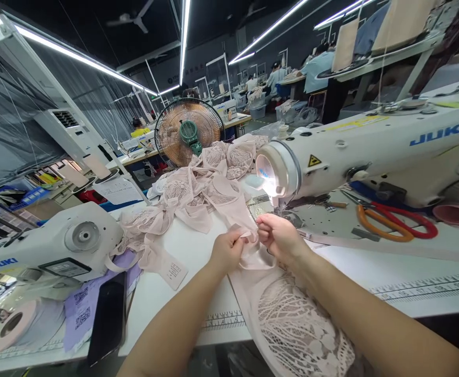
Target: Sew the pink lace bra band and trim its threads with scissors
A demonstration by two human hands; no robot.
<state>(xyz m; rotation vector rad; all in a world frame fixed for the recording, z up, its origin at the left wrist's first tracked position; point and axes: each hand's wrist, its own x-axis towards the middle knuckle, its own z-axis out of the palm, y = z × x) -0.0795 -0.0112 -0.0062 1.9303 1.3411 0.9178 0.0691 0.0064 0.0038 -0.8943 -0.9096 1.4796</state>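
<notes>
Lace bra (pixel 300 319), pale pink-beige, one piece, in work. Long axis: slantwise, from the fingertips down toward the wearer and over to the right; lace cup at the near end, lying past the near edge of the white table (pixel 190 241); smooth fabric at the far end, folded and bunched, directed at the sewing machine (pixel 371 152). Position: upper part between the two hands, cup nearer the wearer than both, partly under the right forearm.

Left hand (pixel 227 251): thumb and forefinger pinched together on a fold of the bra's smooth fabric, left of the bunched part.

Right hand (pixel 279 235): fingers curled in, thumb against forefinger, at the right side of the bunched part; whether fabric sits between the fingertips cannot be told. Near, beyond it: lit needle area of the machine.

Surroundings: heap of matching bras (pixel 209 183), beyond the left hand; scissors (pixel 394 222), orange and red handles, right of the right hand; printed ruler scale (pixel 429 290), along the near table edge; black phone (pixel 107 317), far left.
</notes>
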